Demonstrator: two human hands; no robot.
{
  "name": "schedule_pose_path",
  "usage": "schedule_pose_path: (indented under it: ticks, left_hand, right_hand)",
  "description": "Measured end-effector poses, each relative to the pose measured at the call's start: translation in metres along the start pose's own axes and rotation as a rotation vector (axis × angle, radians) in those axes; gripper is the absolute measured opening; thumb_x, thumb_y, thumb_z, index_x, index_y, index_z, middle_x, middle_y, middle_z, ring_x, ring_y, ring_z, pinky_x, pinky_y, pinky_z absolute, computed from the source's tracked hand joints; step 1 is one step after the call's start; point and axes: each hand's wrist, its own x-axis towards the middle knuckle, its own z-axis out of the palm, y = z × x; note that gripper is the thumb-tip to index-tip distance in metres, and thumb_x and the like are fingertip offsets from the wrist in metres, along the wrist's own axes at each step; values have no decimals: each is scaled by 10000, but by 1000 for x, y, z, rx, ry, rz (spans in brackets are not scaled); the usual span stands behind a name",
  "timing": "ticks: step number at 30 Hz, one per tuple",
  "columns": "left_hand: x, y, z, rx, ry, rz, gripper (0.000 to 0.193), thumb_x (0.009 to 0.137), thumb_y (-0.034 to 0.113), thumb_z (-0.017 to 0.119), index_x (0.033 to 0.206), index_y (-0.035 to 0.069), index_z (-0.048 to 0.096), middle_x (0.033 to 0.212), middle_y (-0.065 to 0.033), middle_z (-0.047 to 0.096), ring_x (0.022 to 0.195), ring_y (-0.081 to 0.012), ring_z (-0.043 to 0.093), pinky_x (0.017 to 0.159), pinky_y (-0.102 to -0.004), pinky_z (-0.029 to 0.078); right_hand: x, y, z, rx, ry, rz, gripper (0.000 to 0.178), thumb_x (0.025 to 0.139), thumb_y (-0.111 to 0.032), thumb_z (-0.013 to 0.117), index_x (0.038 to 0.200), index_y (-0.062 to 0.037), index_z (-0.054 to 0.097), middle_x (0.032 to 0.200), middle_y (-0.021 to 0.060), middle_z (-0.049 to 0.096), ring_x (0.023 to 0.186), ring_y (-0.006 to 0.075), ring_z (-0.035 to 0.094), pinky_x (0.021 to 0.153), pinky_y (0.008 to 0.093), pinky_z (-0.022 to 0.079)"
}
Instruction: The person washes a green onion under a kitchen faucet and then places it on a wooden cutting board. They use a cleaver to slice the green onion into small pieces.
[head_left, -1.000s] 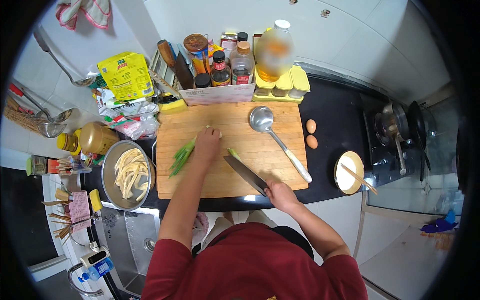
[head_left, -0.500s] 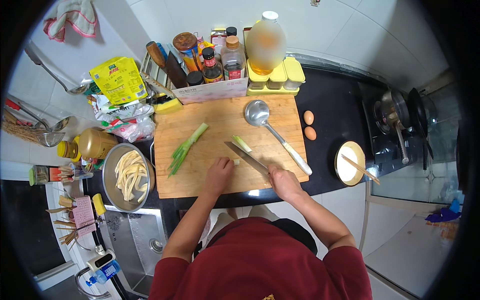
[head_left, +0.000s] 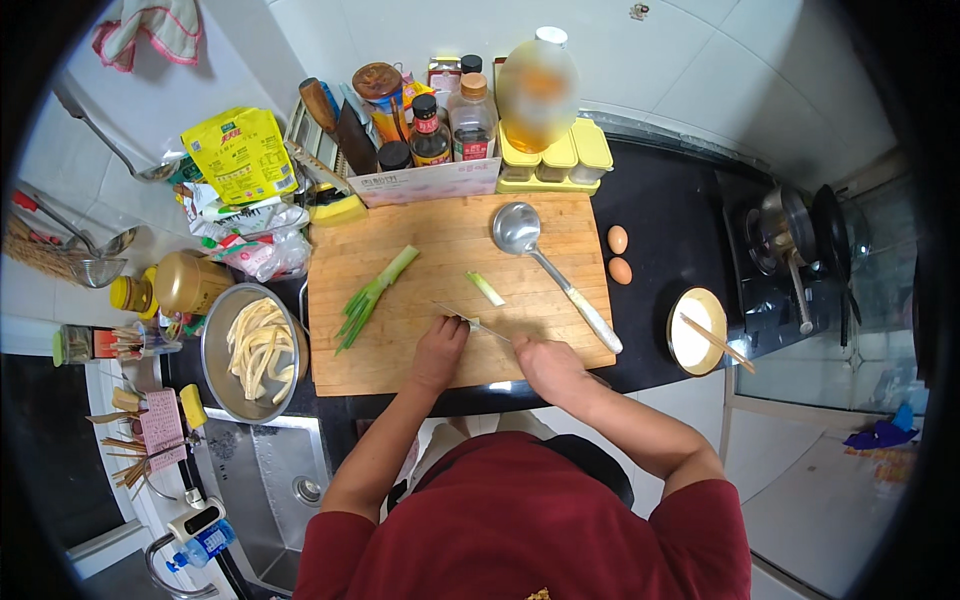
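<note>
Kitchen knife lies low over the near part of the wooden cutting board, blade pointing away-left, tip near board centre. Right hand is closed around the knife handle at the board's near edge. Left hand rests on the board just left of the blade, fingers curled down; whether it pins anything under them cannot be told. Short pale-green scallion piece lies just beyond the blade, apart from both hands. Longer scallion stalk lies diagonal on the board's left half, well apart from the knife.

Metal ladle rests on the board's right side, bowl far, handle running toward the near right corner. Two eggs sit on the black counter just right of the board. Further right, a small bowl with chopsticks across it. Left of the board, a metal bowl holds pale strips. Behind the board, an open box of sauce bottles, a large oil jug, yellow seasoning containers. Yellow packet at far left. Stove with pan at far right. Sink lower left.
</note>
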Motion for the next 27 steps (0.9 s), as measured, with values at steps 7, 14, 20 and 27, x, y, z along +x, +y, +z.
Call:
schedule_pose_path:
  ticks: [7,14,20,27]
  left_hand:
    - [-5,-2,4,-8,-2,-23,219,756,78,569,971,60,603,986,-91,605,970,-257,588,760,-339,542]
    - [-5,-6,1,-45,11,-16,212,750,68,574,961,58,597,993,-91,590,953,-263,584,742,-341,544]
    - [-4,-4,2,-58,37,-4,213,754,68,573,965,52,604,985,-92,586,938,-267,577,722,-341,544]
    - [-10,-3,-2,-30,43,-13,249,760,64,570,1007,54,603,975,-94,585,936,-270,576,710,-347,543]
  right_hand:
    - [24,5,32,104,183,57,98,848,-29,479,936,4,509,755,230,670,690,371,683,614,462,551]
    - [0,0,-11,84,-67,57,101,866,-30,450,942,25,487,739,261,655,721,408,675,638,486,544]
    - [8,2,1,58,-61,2,150,865,-36,453,986,30,512,736,242,664,699,380,684,624,472,546]
    - [35,-7,30,123,34,79,310,874,-39,461,1168,55,490,768,240,670,710,395,675,640,485,541]
